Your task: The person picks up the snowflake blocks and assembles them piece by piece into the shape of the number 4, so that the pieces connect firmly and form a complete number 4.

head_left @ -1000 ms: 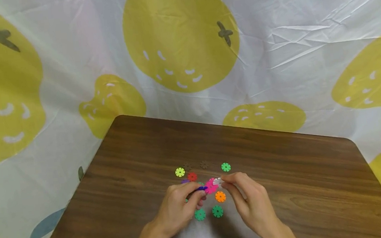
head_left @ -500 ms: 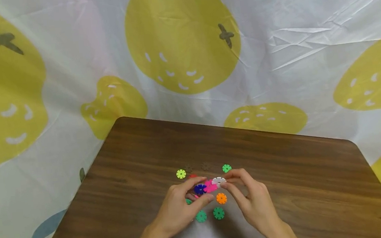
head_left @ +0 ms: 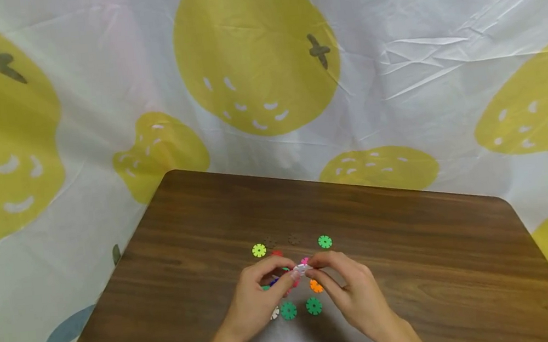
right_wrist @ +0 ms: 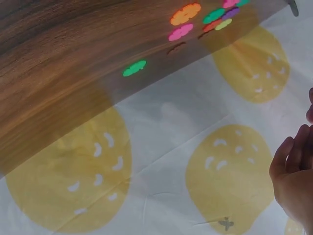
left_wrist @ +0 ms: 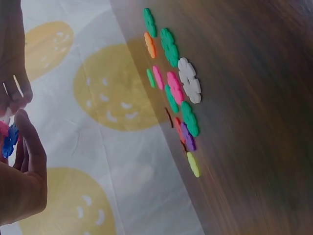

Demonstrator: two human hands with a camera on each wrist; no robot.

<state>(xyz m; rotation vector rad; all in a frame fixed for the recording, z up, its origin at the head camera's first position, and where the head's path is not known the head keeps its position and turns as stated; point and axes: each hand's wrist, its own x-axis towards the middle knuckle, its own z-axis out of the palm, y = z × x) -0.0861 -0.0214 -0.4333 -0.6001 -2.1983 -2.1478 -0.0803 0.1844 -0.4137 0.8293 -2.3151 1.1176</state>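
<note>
Small plastic notched discs are in my hands above the table. In the head view, my left hand (head_left: 256, 291) and right hand (head_left: 354, 284) meet at a white notched disc (head_left: 302, 269), each pinching it between thumb and fingers. A blue notched disc (left_wrist: 11, 141) and a pink one (left_wrist: 4, 129) show beside the left fingers in the left wrist view, seemingly joined to the white one. How the discs interlock is hidden by the fingers. In the right wrist view, only part of the right hand (right_wrist: 296, 178) appears at the edge, with no disc visible there.
Loose notched discs lie on the brown table (head_left: 409, 240): yellow (head_left: 259, 250), light green (head_left: 325, 241), orange (head_left: 316, 286), white (left_wrist: 190, 81), purple (left_wrist: 187, 136), pink (left_wrist: 174, 87) and several greens (head_left: 314, 306). A fruit-patterned cloth (head_left: 371, 101) hangs behind the table.
The left hand loosened around the blue disc, then took hold at the white disc. The right hand shifted slightly left with the white disc, and the fingertips came together.
</note>
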